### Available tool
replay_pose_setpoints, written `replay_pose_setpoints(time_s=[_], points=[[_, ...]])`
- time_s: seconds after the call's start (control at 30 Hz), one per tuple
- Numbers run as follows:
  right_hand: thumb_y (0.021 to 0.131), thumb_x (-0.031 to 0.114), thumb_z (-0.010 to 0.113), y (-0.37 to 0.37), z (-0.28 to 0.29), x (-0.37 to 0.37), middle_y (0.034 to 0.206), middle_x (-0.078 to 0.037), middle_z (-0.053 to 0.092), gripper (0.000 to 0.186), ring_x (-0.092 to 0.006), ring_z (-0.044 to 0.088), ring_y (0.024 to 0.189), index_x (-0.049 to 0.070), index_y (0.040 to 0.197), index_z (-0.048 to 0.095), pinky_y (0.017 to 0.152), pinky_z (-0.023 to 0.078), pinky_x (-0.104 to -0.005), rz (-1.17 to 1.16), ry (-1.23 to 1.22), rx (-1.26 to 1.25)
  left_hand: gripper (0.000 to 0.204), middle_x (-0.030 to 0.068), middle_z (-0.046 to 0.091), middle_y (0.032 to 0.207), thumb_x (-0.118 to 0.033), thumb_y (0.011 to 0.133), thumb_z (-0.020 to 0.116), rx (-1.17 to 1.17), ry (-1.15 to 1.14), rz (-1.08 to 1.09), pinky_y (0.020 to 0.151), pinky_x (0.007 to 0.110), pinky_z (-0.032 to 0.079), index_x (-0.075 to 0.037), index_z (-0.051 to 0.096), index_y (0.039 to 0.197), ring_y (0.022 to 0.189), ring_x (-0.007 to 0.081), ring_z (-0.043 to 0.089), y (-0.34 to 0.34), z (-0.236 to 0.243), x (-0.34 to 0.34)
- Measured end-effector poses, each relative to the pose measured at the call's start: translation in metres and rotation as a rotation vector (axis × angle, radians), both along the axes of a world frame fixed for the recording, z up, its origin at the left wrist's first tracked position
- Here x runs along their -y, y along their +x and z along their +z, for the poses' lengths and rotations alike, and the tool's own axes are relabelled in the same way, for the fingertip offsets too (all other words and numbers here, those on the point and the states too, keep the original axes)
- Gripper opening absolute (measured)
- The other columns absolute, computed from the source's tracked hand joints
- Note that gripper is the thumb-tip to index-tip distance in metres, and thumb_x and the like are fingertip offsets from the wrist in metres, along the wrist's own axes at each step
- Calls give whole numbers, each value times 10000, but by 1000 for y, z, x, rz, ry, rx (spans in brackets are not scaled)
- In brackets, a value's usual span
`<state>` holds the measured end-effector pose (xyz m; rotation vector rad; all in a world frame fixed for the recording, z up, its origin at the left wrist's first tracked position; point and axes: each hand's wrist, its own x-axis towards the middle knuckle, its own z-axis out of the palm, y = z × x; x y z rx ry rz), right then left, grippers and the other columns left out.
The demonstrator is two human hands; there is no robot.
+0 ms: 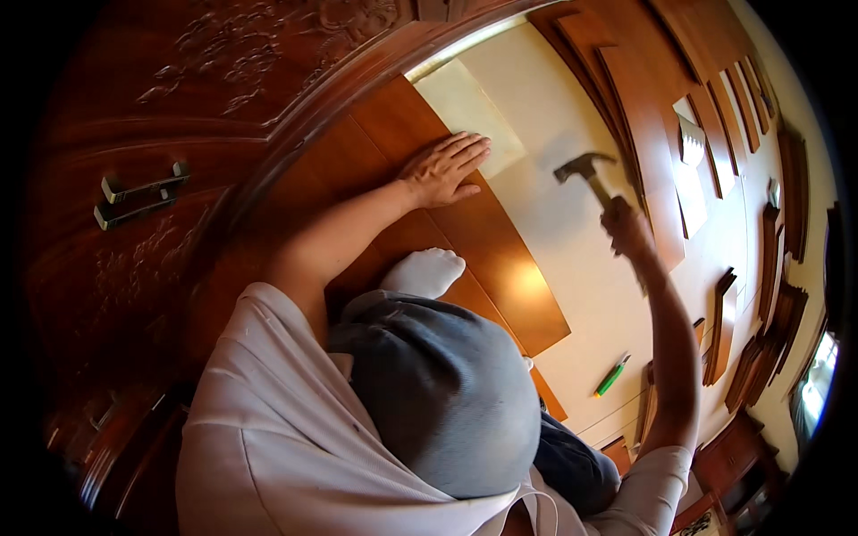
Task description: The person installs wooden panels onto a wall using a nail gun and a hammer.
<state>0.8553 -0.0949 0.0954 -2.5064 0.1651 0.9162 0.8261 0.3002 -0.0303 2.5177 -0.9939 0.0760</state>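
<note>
My left hand (pixel 447 170) lies flat on the end of a reddish-brown floorboard (pixel 500 259), fingers stretched toward its outer edge. Raised to the right, my right hand (pixel 629 230) grips the handle of a claw hammer (pixel 585 167), its metal head held apart from the boards. Laid boards (pixel 375 134) extend beneath my left forearm. Just past my left fingertips is a pale square sheet (pixel 474 121) on the light floor. My bent knee in grey-blue trousers (pixel 438 384) and a foot in a white sock (pixel 427 272) rest on the laid boards.
A carved dark wooden cabinet (pixel 214 54) with metal handles (pixel 143 192) borders the left side. Loose boards (pixel 617 98) lie at the far right, with more short stacks (pixel 722 326) along the right. A green utility knife (pixel 612 375) is on the pale floor.
</note>
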Motion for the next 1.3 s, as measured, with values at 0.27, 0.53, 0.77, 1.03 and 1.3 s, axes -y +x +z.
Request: replay_pose_setpoints(time_s=[0.27,0.53,0.77,1.03,1.3], points=[[937,180,552,119,-49,-92,632,-91,591,301,-189,555,438,23,1193,579,372,472,-366,-256,24,251,820,151,336,1633,-566,989,523,-43,16,-1,1283,442,176,45,397,1522,1535,285,263,-2,5,8],[885,116,526,122,-47,-101,640,-77,556,167,-182,531,433,19,1019,544,376,443,-365,-28,39,135,906,158,282,1660,-615,966,511,-109,79,6,1293,426,129,58,341,1548,1551,293,208,-7,4,6],[880,99,526,122,-43,-109,652,-135,586,203,-225,575,451,7,1058,553,376,480,-386,214,45,-9,909,157,292,1656,-601,951,547,-146,86,-7,1293,425,129,59,347,1543,1548,300,210,-10,7,0],[879,115,528,103,-51,-106,696,-166,627,212,-248,601,476,23,1063,578,417,508,-402,189,30,24,879,188,355,1612,-594,930,581,-164,-27,-27,1287,427,159,82,447,1476,1521,331,265,-19,7,23],[881,132,563,53,-11,-48,675,-140,607,198,-250,596,470,32,1051,573,411,496,-387,203,-99,-36,896,226,349,1601,-594,923,596,-246,-48,-191,1291,431,151,103,449,1466,1520,333,272,-69,7,92]])
